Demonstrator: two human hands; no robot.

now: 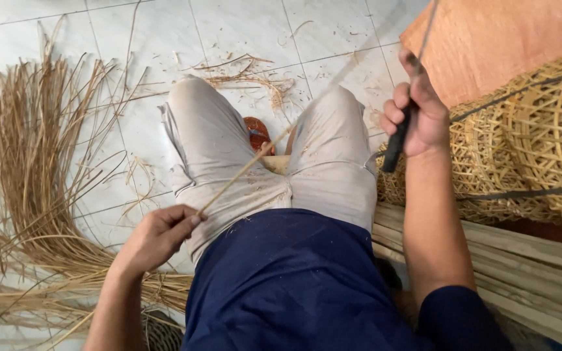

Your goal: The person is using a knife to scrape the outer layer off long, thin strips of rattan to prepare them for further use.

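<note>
Seen from above, a person sits on a white tiled floor (242,32) with knees raised, wearing light beige trousers (209,149) and a dark blue top (287,279). At the far left, a large loose bundle of long, dry, tan cane strips (21,182) fans across the tiles, and more of it lies under the left forearm. The left hand (157,234) is low and left of centre, beside the left thigh, its fingers curled and the thumb and forefinger pinching the near end of one thin, pale cane strip (242,172). That strip runs diagonally up and right across the left thigh to the gap between the knees, where a small reddish-brown object (257,133) lies on the floor; what it is cannot be told. Fine shavings and short fibres (255,78) are scattered on the tiles beyond the knees. Further right, the right hand (417,114) is raised beside the right knee, closed in a fist around the dark handle of a long narrow blade (398,140) that points up and away. Behind it is an orange-brown board (502,39). At the far right, open-weave cane baskets (541,136) are stacked, with pale flat wooden slats (528,260) lying below them.
</note>
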